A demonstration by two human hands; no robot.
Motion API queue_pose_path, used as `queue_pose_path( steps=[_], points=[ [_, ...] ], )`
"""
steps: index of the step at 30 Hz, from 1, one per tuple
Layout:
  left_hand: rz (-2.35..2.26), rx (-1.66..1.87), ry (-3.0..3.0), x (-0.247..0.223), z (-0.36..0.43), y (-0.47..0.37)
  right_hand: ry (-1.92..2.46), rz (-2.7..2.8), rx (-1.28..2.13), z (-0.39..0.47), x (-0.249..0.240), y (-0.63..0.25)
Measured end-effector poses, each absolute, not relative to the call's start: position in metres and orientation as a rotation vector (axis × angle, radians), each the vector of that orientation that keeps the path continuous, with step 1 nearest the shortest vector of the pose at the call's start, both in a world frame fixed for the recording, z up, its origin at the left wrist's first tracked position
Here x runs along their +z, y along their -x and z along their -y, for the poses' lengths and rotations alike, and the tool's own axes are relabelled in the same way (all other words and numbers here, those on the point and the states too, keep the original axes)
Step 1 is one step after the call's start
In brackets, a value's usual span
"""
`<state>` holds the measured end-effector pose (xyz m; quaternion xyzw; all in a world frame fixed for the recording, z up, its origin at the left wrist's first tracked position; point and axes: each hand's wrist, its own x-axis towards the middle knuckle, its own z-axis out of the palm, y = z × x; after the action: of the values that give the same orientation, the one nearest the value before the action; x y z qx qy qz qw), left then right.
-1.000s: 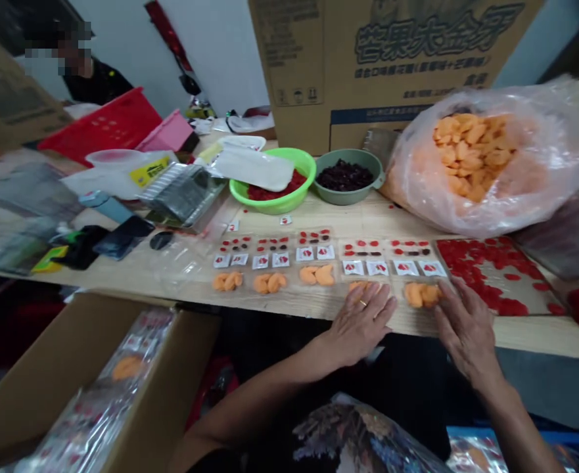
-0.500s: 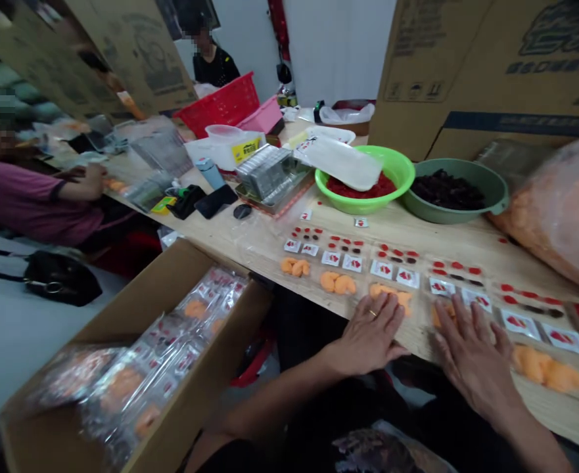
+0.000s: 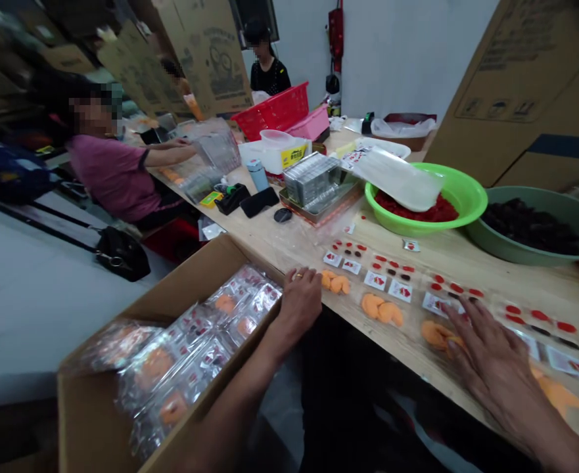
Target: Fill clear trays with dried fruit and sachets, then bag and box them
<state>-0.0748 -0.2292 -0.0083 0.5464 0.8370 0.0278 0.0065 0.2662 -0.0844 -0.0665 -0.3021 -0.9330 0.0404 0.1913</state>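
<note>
Clear flat plastic packs (image 3: 388, 289) in a slanting row along the front edge of the pale wooden table (image 3: 363, 335), each w/ curved orange pieces (image 3: 388, 312), white printed sachets (image 3: 375, 280) & small red and dark pieces (image 3: 392, 272); R hand (image 3: 493, 351) spread wide, palm down, over packs at near R, fingers by sachets & orange pieces, no closed grip; L hand (image 3: 300, 299) at table edge just beside leftmost pack, fingers bent, can't tell if gripping.

Below L hand, open brown cardboard box (image 3: 89, 410) w/ shiny wrapped packs (image 3: 210, 328); behind row, bright green plastic bowl (image 3: 417, 228) w/ red pieces, white tray (image 3: 402, 180) resting on it; grey-green plastic bowl (image 3: 526, 255) w/ dark pieces to its R; far L, person in purple shirt (image 3: 112, 174) at table.
</note>
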Motion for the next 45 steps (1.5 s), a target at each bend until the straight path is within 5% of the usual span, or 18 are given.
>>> queue_pose_path(
  steps=[7, 29, 31, 33, 37, 41, 45],
  points=[
    [-2.510, -0.307, -1.451, 0.007, 0.179, 0.157, 0.495, 2.730, 0.221, 0.078, -0.037, -0.162],
    [-2.987, 0.102, -1.272, -0.004, 0.158, 0.222, 0.453, 2.740, 0.344, 0.082, -0.052, -0.155],
    [-3.099, 0.339, -1.184, 0.011, 0.164, 0.230, 0.479, 2.716, 0.339, 0.075, -0.056, -0.166],
    [-3.131, 0.946, -1.082, 0.030, 0.176, 0.235, 0.506, 2.691, 0.354, 0.069, -0.061, -0.177],
    [-2.317, 2.183, -0.929, 0.060, 0.202, 0.233, 0.538, 2.681, 0.477, 0.063, -0.068, -0.184],
    [-1.930, 2.270, -0.799, 0.072, 0.211, 0.224, 0.561, 2.708, 0.588, 0.074, -0.061, -0.175],
    [-2.643, 1.977, -0.933, 0.074, 0.220, 0.208, 0.630, 2.714, 0.662, 0.093, -0.032, -0.182]
  ],
)
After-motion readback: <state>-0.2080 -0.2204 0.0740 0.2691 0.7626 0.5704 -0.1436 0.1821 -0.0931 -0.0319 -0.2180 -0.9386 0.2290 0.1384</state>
